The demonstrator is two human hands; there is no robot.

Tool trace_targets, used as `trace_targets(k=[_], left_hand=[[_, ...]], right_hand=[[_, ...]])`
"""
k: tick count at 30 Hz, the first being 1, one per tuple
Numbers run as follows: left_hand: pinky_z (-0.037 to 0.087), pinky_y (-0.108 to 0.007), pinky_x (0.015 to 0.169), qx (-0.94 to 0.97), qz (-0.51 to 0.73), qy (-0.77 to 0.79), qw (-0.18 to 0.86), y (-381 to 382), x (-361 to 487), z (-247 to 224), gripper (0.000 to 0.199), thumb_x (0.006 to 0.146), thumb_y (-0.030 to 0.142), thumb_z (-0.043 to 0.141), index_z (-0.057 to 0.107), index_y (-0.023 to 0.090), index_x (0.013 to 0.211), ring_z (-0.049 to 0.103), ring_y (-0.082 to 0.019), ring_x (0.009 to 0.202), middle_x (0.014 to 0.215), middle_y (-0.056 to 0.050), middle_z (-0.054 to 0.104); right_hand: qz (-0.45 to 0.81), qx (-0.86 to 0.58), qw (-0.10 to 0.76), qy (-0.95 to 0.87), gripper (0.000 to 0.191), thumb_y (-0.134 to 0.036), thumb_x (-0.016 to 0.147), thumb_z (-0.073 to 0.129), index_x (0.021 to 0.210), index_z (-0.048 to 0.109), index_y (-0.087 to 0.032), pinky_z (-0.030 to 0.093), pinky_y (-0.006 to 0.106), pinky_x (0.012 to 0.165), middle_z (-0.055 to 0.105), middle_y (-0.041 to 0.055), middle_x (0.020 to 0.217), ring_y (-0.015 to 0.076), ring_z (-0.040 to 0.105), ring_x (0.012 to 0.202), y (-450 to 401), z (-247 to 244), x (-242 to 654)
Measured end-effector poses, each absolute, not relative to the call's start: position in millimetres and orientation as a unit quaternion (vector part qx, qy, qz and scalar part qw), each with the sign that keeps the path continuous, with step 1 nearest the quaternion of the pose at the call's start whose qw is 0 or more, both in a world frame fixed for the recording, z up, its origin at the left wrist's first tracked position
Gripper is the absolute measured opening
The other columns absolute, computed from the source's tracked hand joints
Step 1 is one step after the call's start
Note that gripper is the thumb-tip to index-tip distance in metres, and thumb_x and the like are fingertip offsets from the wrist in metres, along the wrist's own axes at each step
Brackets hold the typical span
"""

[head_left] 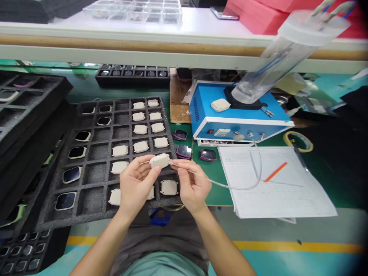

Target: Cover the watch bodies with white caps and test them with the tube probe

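My left hand (138, 180) holds a cream watch case (159, 161) between thumb and fingers, over the lower right of a grey foam tray (94, 220). My right hand (194, 184) pinches the end of a thin clear tube (241, 188), its tip at the right edge of the case. The tube curves back to the front of a blue machine (212, 122). More cream cases (140, 146) lie in the tray's right columns, and dark-faced watches (71, 174) in its left ones. Several purple-framed watches (208, 155) lie on the green table right of the tray.
Papers (276, 199) with an orange strip (275, 172) lie at the right, near a tape roll (306, 147). Another cream case (220, 105) and a clear cylinder (267, 65) are on the machine. Stacked foam trays (37, 115) stand left; a shelf edge (129, 53) crosses the back.
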State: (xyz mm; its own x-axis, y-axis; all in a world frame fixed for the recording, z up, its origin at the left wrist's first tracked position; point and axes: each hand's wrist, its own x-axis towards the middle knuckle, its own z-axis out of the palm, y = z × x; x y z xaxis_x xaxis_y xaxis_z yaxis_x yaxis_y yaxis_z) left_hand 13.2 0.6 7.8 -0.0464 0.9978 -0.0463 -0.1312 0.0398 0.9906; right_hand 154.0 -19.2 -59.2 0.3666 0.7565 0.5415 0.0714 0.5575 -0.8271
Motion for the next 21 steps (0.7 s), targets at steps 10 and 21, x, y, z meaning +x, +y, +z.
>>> trace_targets(k=[10, 21], left_hand=[[0.066, -0.025, 0.082, 0.461, 0.538, 0.482, 0.515, -0.1, 12.9, 6.4, 0.037, 0.074, 0.028, 0.094, 0.075, 0.014, 0.103, 0.083, -0.022, 0.088, 0.098, -0.010, 0.085], [0.066, -0.027, 0.085, 0.485, 0.527, 0.488, 0.499, -0.1, 10.2, 4.9, 0.035, 0.075, 0.031, 0.092, 0.076, 0.016, 0.103, 0.083, -0.023, 0.091, 0.100, -0.010, 0.085]], right_hand=[[0.236, -0.408, 0.715, -0.516, 0.024, -0.011, 0.100, 0.062, 0.113, 0.074, -0.027, 0.069, 0.041, 0.088, 0.080, 0.0056, 0.110, 0.0218, 0.078, 0.103, -19.1, -58.1, 154.8], [0.243, -0.418, 0.709, -0.514, 0.018, -0.016, 0.101, 0.062, 0.111, 0.073, -0.025, 0.070, 0.042, 0.086, 0.079, 0.0087, 0.110, 0.0232, 0.078, 0.103, -18.4, -57.3, 154.4]])
